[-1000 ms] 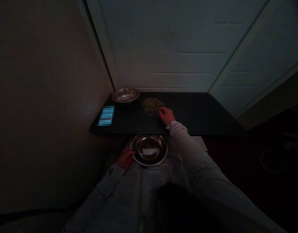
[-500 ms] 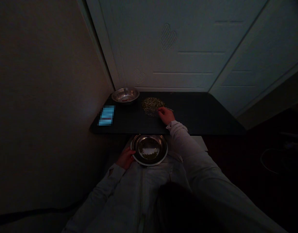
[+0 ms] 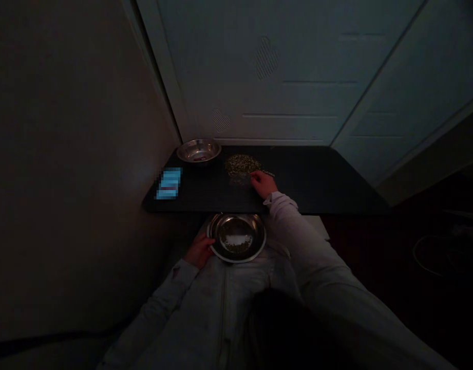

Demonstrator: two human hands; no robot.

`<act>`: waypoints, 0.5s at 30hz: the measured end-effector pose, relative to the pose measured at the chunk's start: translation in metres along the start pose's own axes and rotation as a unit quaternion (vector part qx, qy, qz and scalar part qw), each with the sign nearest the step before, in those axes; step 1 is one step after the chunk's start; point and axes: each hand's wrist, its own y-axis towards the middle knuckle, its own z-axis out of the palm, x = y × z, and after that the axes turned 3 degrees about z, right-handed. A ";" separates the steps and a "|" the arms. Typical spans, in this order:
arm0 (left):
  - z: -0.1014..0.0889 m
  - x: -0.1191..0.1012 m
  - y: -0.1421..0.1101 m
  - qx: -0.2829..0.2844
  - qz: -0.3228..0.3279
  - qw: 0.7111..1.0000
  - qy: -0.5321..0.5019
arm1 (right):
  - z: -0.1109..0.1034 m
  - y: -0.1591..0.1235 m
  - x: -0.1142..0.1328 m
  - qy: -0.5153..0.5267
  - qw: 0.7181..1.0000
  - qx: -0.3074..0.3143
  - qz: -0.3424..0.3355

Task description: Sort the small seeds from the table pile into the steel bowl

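Left hand [image 3: 200, 250]: grip closed on rim of near bowl [image 3: 260, 239], thumb over edge; bowl on person's side of seed pile [image 3: 242, 163], with small grains [image 3: 238, 247] in bottom. Right hand [image 3: 264, 184]: fingers curled at near right edge of seed pile; cannot tell if grip is closed or holds grains. Seed pile lies on dark surface [image 3: 321, 180]. Far bowl [image 3: 185, 152] left of pile, reddish patch inside, too small to read. Bright screen [image 3: 169, 183] left of pile, pixelated, writing unreadable.
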 end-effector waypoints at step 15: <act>0.000 -0.001 0.000 0.025 0.001 1.000 0.001 | -0.002 -0.011 0.006 -0.027 0.998 0.061 -0.023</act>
